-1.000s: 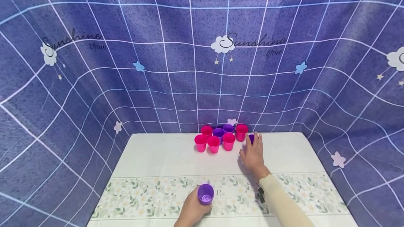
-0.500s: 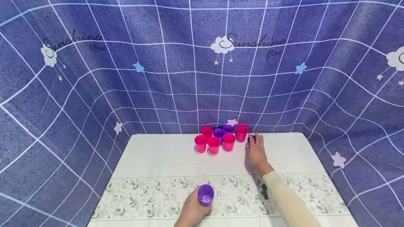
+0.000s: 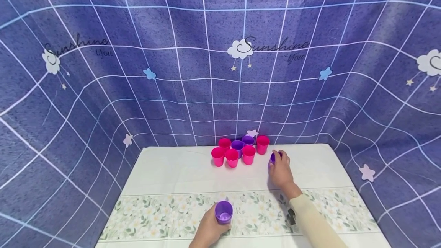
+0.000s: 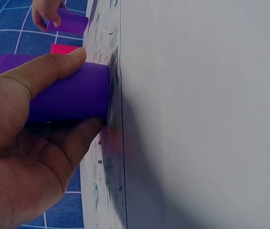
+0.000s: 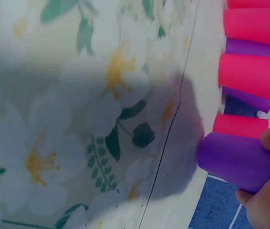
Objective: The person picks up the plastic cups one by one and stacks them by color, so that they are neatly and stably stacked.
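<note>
Near the front of the table, my left hand grips a purple cup upright, mouth upward. The left wrist view shows the thumb along one side of that purple cup and the fingers round the other. Further back on the right, my right hand holds a second purple cup, partly hidden behind the fingers. In the right wrist view, thumb and fingers pinch this purple cup near its rim, with its base close over the cloth.
Left of my right hand, several pink cups and two purple cups stand grouped at the back of the table. A blue gridded curtain rises behind and at both sides. A floral band crosses the white tablecloth.
My right hand has closed round the purple cup at the back right and drawn it slightly toward me, away from the nearby pink cup. The left hand stays put with its cup.
</note>
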{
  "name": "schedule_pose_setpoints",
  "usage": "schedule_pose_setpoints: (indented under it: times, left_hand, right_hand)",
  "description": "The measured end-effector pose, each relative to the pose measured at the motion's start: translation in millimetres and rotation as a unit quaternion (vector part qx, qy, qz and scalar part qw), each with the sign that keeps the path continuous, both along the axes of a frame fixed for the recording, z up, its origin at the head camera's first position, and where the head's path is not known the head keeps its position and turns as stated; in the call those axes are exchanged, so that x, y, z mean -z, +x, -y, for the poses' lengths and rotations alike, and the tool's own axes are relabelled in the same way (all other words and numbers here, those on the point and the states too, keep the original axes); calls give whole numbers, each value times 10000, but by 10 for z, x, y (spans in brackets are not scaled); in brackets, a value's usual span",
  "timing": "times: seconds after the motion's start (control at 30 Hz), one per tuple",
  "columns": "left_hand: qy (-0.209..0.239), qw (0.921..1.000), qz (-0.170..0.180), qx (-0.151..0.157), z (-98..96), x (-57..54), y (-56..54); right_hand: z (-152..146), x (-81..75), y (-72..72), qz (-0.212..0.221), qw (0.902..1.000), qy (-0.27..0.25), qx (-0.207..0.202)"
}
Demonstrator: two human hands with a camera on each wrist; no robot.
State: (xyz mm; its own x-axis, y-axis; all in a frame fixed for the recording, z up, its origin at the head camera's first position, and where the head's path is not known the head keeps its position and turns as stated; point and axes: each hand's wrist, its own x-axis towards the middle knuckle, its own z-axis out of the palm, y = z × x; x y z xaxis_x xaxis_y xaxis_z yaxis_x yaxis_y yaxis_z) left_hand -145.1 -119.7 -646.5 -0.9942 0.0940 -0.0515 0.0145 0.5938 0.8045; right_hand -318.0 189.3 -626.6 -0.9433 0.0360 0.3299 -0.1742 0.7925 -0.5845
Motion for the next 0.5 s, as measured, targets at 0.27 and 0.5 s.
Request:
schedule_pose_setpoints:
  times: [0.27, 0.5]
  left_hand:
    - [103, 9999, 4, 14, 11, -11, 4]
    - [-63, 9998, -172, 8, 19, 13, 11]
  right_hand:
    - [77, -122, 193, 73, 9995, -242, -193]
    - [210, -230, 426, 90, 9965, -697, -456]
